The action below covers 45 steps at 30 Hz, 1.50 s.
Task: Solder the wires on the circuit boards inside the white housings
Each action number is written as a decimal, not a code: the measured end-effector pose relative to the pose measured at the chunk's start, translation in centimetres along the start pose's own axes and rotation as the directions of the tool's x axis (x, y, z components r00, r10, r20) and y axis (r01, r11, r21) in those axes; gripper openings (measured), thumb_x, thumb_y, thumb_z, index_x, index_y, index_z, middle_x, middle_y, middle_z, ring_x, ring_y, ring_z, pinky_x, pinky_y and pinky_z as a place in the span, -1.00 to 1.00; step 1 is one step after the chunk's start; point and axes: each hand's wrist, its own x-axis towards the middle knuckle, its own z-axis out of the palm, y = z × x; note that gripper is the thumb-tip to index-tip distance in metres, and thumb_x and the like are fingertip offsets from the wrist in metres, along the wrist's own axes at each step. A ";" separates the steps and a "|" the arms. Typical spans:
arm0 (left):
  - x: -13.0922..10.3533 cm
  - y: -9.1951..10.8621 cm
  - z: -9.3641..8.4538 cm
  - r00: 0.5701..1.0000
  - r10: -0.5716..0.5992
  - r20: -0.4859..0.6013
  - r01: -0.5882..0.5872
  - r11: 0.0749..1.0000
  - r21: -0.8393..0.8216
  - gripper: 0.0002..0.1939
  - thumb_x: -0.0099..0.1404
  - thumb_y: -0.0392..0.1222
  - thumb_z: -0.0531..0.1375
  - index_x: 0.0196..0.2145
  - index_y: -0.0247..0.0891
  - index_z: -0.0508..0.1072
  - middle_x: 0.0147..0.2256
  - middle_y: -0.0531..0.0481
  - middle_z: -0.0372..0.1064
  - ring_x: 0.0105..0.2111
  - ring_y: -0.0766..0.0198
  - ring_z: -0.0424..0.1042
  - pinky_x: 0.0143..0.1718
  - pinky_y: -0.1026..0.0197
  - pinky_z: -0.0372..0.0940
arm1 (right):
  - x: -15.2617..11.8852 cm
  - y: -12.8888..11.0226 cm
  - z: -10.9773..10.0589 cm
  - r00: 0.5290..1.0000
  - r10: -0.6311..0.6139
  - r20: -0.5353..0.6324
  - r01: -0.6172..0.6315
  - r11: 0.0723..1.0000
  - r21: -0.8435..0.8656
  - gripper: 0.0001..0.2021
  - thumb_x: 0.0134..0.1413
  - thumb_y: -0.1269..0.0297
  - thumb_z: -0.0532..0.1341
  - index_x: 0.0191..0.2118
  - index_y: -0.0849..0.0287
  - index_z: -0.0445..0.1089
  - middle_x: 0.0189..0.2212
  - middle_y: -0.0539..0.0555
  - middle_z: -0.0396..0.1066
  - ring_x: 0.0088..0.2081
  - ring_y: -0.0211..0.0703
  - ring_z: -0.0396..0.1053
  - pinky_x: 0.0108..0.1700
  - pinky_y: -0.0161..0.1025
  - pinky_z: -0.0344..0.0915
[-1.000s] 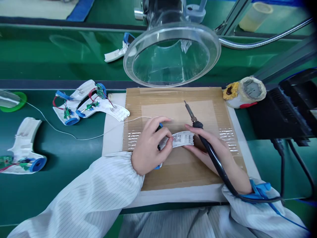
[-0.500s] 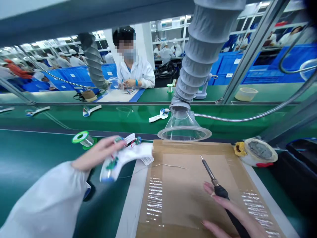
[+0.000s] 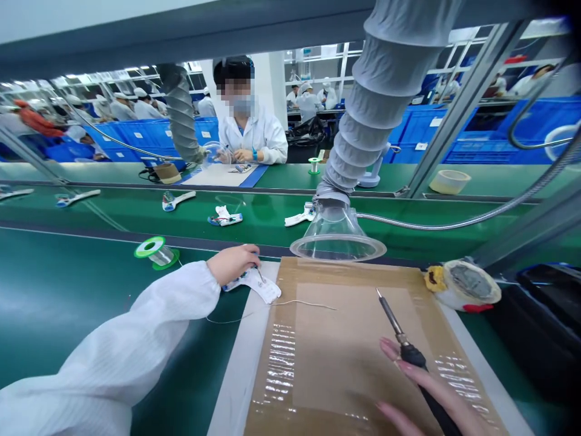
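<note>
My left hand (image 3: 235, 264) is closed at a white plastic housing (image 3: 259, 286) at the left edge of the cardboard-covered board. A bit of green circuit board and a thin metal piece show by the fingertips; the fingers partly hide them. My right hand (image 3: 431, 378) holds a soldering iron (image 3: 411, 354) loosely, its tip pointing up and away over the board. A solder wire (image 3: 308, 303) lies across the board's left part, trailing onto the green table. Behind my left hand, a white housing with wires (image 3: 226, 217) lies on the green belt.
A green-rimmed solder spool (image 3: 157, 252) stands left. A clear fume hood (image 3: 338, 247) on a grey hose hangs over the far edge of the cardboard (image 3: 354, 351). At right are a round tip-cleaning holder (image 3: 472, 284) and a black case (image 3: 535, 333). A co-worker (image 3: 252, 133) sits opposite.
My left hand has moved right. A white housing with wires now lies on the belt where none lay before, and the other housing is set down. My right hand keeps the iron nearly still.
</note>
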 end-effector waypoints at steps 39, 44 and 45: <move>-0.8 14.4 9.7 0.849 0.054 -0.525 -0.306 0.861 -0.406 -0.90 0.47 -0.33 0.26 -0.13 -0.24 0.58 -0.23 -0.04 0.57 -0.24 0.30 0.56 -0.13 0.20 0.50 | 1.7 0.0 0.4 0.901 0.318 0.295 -0.336 0.942 0.012 -0.45 0.39 0.32 0.26 0.40 -0.06 0.19 0.31 0.12 0.44 0.23 -0.03 0.51 0.22 -0.11 0.54; -1.6 15.6 11.0 0.883 0.079 -0.463 -0.271 0.891 -0.365 -0.92 0.45 -0.33 0.26 -0.23 -0.23 0.55 -0.02 -0.14 0.53 0.04 0.15 0.54 0.35 -0.22 0.24 | 2.9 -0.6 0.3 0.903 0.425 -0.061 -0.420 0.904 0.074 -0.72 0.38 0.23 0.29 0.15 -0.01 0.48 -0.09 0.03 0.67 -0.16 -0.12 0.68 -0.01 -0.19 0.60; -1.7 15.6 11.1 0.891 0.082 -0.446 -0.266 0.891 -0.367 -0.90 0.45 -0.33 0.25 -0.24 -0.22 0.55 0.04 -0.16 0.51 0.11 0.11 0.51 0.37 -0.25 0.20 | 2.7 -0.7 0.1 0.887 0.429 -0.172 -0.414 0.903 0.115 -0.76 0.38 0.19 0.29 0.09 0.00 0.53 -0.17 0.02 0.68 -0.32 -0.17 0.65 -0.15 -0.22 0.59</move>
